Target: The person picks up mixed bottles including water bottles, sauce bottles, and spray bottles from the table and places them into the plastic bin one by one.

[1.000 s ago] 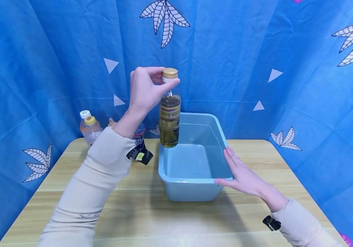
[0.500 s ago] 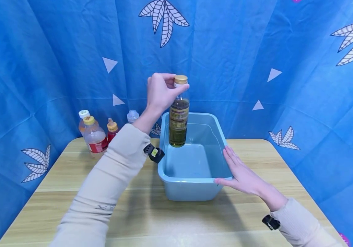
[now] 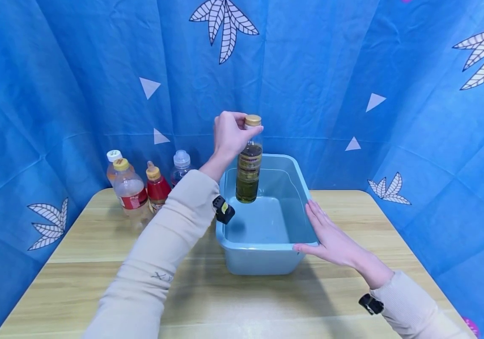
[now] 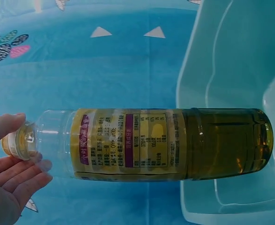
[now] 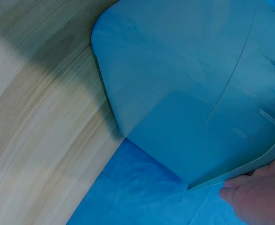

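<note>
My left hand [image 3: 230,136] pinches a cooking oil bottle [image 3: 249,165] by its neck, just under the gold cap. The bottle hangs upright with its base over the left part of a light blue plastic basin [image 3: 263,262]. Yellow-green oil fills its lower part, and the left wrist view shows its yellow printed label [image 4: 128,145]. At the basin's near right corner rests my right hand [image 3: 330,240], fingers straight along the side and thumb on the front rim. From the right wrist, the basin's outer wall [image 5: 174,70] fills much of the view.
Left of the basin stand several bottles: one with a white cap [image 3: 114,156], a clear one with a red label [image 3: 131,193], a red-labelled squeeze bottle [image 3: 157,186] and one with a clear cap [image 3: 181,160]. A blue curtain [image 3: 318,94] closes off the wooden table's [image 3: 352,301] back.
My left hand has carried the oil bottle rightward from the basin's left rim to over its inside, and slightly down. The bottles behind the arm have come into view. My right hand stays put.
</note>
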A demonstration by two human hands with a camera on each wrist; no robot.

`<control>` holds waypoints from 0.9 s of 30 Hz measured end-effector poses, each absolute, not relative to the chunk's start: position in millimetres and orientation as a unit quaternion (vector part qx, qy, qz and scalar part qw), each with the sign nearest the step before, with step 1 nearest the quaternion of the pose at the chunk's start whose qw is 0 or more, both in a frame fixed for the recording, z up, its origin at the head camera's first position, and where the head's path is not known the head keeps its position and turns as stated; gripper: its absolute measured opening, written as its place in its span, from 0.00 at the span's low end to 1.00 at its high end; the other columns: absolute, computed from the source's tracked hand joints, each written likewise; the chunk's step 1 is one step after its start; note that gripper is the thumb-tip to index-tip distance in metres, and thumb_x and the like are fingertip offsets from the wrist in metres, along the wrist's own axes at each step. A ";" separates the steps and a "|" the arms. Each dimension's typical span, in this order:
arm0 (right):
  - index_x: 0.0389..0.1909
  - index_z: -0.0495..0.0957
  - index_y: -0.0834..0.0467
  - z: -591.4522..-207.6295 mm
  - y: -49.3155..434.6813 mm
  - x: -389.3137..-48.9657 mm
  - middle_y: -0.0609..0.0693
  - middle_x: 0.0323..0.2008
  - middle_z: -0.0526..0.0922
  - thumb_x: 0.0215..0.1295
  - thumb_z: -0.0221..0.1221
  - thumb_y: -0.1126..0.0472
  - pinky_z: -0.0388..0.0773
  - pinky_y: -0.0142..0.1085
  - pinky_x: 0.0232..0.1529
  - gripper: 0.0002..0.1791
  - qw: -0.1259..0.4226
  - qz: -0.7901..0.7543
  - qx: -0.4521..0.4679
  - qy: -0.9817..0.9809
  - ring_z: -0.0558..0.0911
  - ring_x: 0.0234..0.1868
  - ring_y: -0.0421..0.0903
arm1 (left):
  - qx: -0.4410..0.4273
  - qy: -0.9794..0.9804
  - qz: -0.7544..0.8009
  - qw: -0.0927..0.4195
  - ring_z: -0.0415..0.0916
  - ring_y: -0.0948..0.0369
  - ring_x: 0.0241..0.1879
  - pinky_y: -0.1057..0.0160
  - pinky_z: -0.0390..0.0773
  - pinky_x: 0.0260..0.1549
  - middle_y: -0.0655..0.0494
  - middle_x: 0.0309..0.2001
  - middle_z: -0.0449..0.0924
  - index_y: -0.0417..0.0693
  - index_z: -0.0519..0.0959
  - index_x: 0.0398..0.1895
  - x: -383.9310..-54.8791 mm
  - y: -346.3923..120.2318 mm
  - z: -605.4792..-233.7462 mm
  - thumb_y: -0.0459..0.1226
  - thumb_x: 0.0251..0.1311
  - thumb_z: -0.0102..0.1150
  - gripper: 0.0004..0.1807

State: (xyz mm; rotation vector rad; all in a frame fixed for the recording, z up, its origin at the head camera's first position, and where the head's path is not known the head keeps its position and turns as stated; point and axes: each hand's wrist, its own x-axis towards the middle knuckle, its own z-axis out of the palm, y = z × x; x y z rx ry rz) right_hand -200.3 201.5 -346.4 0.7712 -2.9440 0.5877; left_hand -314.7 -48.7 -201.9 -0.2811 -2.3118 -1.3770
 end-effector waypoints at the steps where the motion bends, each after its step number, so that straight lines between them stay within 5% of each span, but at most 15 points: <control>1: 0.67 0.41 0.65 -346.4 201.6 -200.3 0.58 0.68 0.37 0.51 0.55 0.35 0.47 0.52 0.61 0.55 0.021 0.189 0.249 -0.950 0.36 0.67 0.51 | -0.100 -0.835 -0.497 0.215 0.74 0.63 0.31 0.69 0.73 0.30 0.52 0.34 0.80 0.41 0.80 0.40 -315.8 -47.4 -203.6 0.45 0.46 0.65 0.20; 27: 0.67 0.40 0.64 -345.4 201.8 -201.3 0.57 0.68 0.37 0.50 0.55 0.35 0.48 0.54 0.60 0.55 0.011 0.191 0.243 -0.951 0.38 0.67 0.53 | -0.027 -0.858 -0.476 0.190 0.76 0.60 0.36 0.64 0.75 0.37 0.52 0.36 0.79 0.41 0.79 0.39 -344.8 -17.4 -243.0 0.44 0.45 0.66 0.20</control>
